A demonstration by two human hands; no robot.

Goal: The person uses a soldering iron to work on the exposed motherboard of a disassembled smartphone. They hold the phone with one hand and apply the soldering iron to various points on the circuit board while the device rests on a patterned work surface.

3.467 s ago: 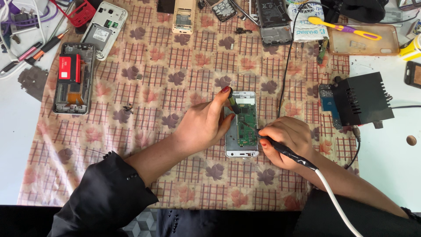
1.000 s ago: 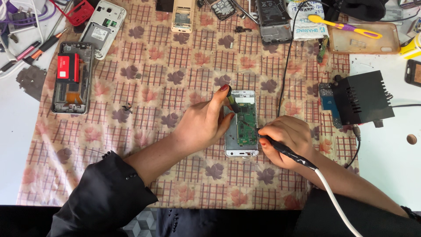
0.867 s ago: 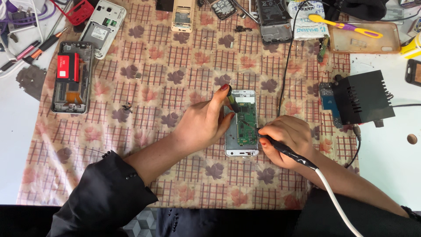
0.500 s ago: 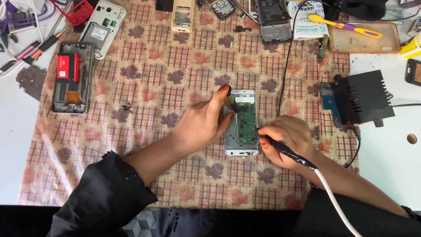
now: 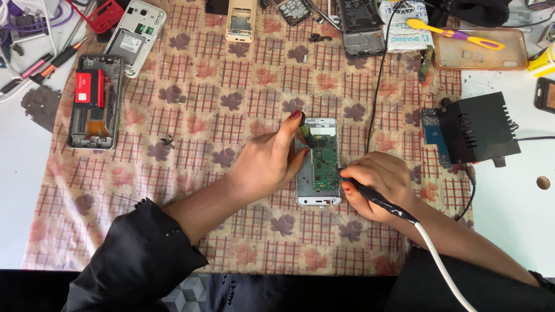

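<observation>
We note opened phone (image 5: 317,164) at centre of patterned cloth (image 5: 231,98), green board exposed. Left hand (image 5: 269,164) braces its left edge, pinching small dark tool (image 5: 307,136). Right hand (image 5: 378,184) closed round soldering iron (image 5: 370,196) (white cord trailing), tip on board. Black station (image 5: 477,128) near right.

Right hand (image 5: 378,182) w/ soldering iron (image 5: 376,199) nudged slightly (barely) up the board (image 5: 324,164).
</observation>
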